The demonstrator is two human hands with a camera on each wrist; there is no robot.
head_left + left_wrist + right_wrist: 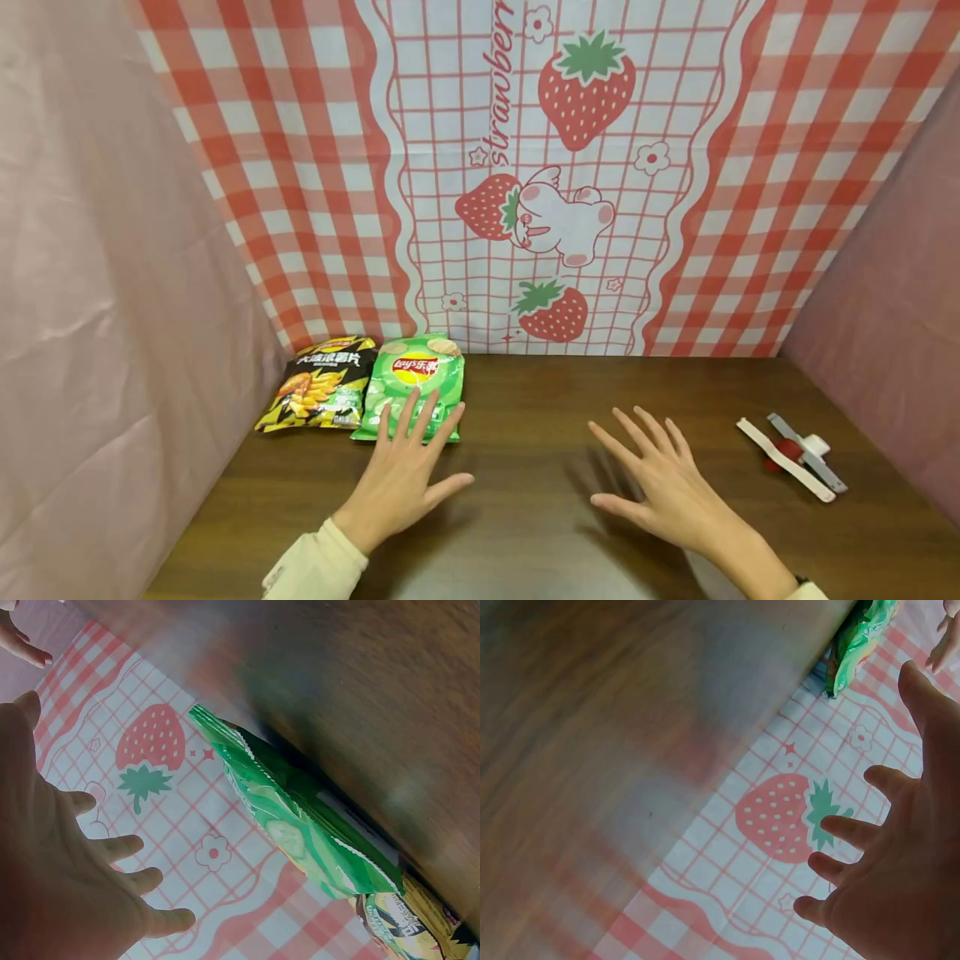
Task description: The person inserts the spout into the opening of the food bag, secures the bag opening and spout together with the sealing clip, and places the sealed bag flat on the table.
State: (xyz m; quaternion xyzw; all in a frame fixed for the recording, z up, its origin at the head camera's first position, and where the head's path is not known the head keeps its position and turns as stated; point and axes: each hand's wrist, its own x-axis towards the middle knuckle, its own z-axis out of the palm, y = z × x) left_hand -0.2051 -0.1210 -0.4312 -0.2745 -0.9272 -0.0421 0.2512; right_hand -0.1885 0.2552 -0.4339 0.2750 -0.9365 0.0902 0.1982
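Note:
With fingers spread, my left hand (pixel 405 479) hovers over the table in front of a green Lay's chip bag (pixel 417 383); its fingertips overlap the bag's lower part in the head view. Left of that bag leans a black and yellow chip bag (pixel 322 385). My right hand (pixel 663 483) is also spread, holding nothing, over the right-middle of the table. Farther right lie two bag sealing clips, crossed: a white one with a red part (pixel 787 460) and a grey one with a white knob (pixel 813 450). In the left wrist view the green bag (pixel 292 817) stands beyond the left hand.
The brown wooden table (pixel 525 417) meets a red and white checked strawberry cloth (pixel 570 183) at the back. A pale pink cloth (pixel 97 292) hangs at the left side, and another pink cloth (pixel 885 292) at the right.

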